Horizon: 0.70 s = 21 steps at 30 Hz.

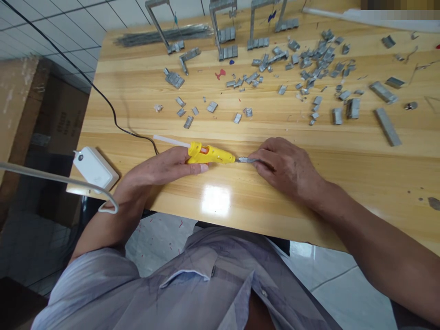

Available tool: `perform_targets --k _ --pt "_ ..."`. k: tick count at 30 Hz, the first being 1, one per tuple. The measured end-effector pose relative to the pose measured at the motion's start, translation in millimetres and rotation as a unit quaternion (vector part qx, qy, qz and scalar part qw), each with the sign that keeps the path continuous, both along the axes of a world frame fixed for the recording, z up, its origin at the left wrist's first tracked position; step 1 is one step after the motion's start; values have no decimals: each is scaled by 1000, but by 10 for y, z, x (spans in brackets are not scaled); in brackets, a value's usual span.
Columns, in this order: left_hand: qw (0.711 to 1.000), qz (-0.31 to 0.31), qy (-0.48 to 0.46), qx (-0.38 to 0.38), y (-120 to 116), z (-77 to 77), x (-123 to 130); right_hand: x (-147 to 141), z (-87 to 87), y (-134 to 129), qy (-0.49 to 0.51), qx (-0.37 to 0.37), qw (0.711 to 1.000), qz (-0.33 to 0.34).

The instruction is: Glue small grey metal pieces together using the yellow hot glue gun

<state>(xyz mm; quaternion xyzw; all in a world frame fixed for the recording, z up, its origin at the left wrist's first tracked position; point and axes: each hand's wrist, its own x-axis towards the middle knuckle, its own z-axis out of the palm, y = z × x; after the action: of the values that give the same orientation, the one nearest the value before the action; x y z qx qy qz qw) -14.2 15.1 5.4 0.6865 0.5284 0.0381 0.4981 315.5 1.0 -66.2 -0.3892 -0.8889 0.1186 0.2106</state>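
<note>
My left hand [178, 167] is wrapped round the handle of a yellow hot glue gun [213, 155]. A pale glue stick [171, 140] sticks out of the back of the gun. The nozzle points right and meets a small grey metallic piece [244, 160]. This piece is pinched between the thumb and fingers of my right hand [283, 165], which hide its right end. Whether fresh glue lies on it, I cannot tell. Both hands are just above the front part of the wooden table [220, 128].
Many small grey pieces [319, 59] lie scattered across the back right. Upright grey frames [216, 30] and a bundle of thin rods [165, 35] are at the back. A black cord [103, 94] runs to the gun's side; a white box-shaped device [95, 167] sits at left.
</note>
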Motion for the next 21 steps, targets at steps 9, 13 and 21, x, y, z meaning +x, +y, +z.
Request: perform_targets --k 9,13,21 --pt "995 -63 -20 -70 114 67 47 1 -10 1 13 -4 1000 -1" --pt "994 -73 -30 -72 141 63 56 3 -6 2 13 6 1000 -1" --pt "992 -48 -64 -92 122 95 63 24 27 2 16 -15 1000 5"
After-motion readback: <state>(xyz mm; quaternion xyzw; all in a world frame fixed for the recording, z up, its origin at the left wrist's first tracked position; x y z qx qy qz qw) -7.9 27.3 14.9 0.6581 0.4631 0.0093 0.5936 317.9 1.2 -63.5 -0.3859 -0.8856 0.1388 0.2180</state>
